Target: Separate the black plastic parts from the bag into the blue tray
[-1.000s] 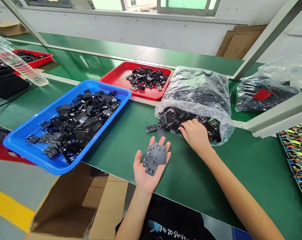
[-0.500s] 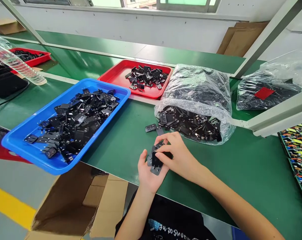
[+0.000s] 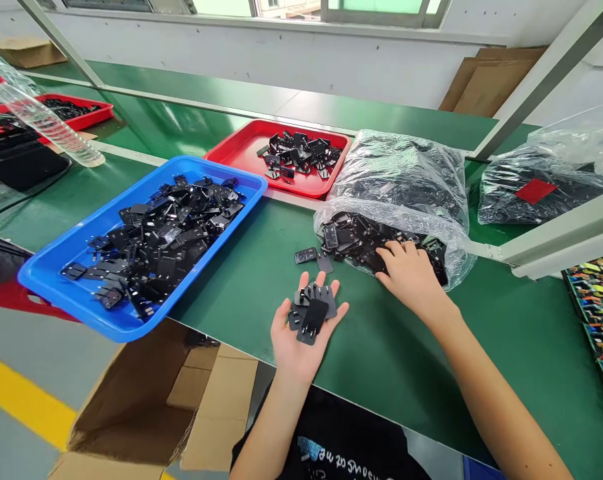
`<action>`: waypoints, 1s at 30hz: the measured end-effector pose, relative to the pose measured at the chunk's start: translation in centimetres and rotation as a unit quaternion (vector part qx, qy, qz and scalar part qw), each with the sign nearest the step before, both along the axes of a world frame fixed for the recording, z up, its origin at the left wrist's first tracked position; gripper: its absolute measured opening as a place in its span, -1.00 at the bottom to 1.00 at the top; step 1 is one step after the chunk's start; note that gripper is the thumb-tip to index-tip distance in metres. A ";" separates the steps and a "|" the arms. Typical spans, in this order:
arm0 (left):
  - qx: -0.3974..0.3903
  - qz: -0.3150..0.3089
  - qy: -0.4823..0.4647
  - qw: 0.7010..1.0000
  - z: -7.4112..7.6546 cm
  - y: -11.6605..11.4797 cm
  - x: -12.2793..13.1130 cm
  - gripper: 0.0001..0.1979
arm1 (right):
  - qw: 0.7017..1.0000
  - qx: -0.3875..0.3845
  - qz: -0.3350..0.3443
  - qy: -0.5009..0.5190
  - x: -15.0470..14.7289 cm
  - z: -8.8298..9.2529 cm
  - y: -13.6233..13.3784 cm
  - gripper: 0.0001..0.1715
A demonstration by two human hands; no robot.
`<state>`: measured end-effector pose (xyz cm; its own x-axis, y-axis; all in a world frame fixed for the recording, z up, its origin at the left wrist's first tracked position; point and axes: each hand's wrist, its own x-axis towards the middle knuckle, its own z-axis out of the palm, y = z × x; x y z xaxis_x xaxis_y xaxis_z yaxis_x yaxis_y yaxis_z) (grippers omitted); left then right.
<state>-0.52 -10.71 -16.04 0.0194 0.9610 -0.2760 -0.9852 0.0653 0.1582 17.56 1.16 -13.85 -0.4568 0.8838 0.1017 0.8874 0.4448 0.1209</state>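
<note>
My left hand (image 3: 301, 333) is palm up above the table's front edge, holding several small black parts (image 3: 315, 317) with metal pins in a loose pile, its fingers spread beneath them. My right hand (image 3: 411, 273) reaches palm down into the mouth of a clear plastic bag (image 3: 401, 173) full of black parts. Its fingers are bent slightly apart on the parts, and nothing shows gripped in them; the fingertips are partly lost among the parts. Two loose parts (image 3: 305, 256) lie on the green table between the bag and my left hand.
A blue tray (image 3: 46, 267) of black parts stands left, a red tray (image 3: 231, 148) behind it. A second bag (image 3: 546, 187) and colourful parts (image 3: 598, 313) are at right. A bottle (image 3: 56, 123) leans at far left. An open carton (image 3: 221, 393) stands below the table edge.
My right hand has left the pile in my left palm and moved right and up to the bag. The fingers of my left hand have spread. The view has shifted slightly.
</note>
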 end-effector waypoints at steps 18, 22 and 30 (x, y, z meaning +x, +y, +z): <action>-0.133 0.034 -0.029 0.990 0.4 0.1 -0.2 -0.51 | 0.926 -0.129 0.049 0.352 -1.2 3.2 -1.0 -0.78; -0.119 0.007 -0.011 0.993 0.4 0.2 0.2 -0.52 | 0.855 -0.298 0.130 0.405 -2.7 5.1 -3.4 -0.73; -0.105 -0.029 0.026 0.994 1.4 -0.1 0.9 -0.56 | 0.868 -0.276 0.069 0.407 -5.9 1.6 -5.4 -0.87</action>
<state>0.40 -10.77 -14.59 0.0546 0.8797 -0.4725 -0.9697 0.1595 0.1849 11.61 -4.25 -12.27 -0.5366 0.8436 0.0189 0.5131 0.3440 -0.7864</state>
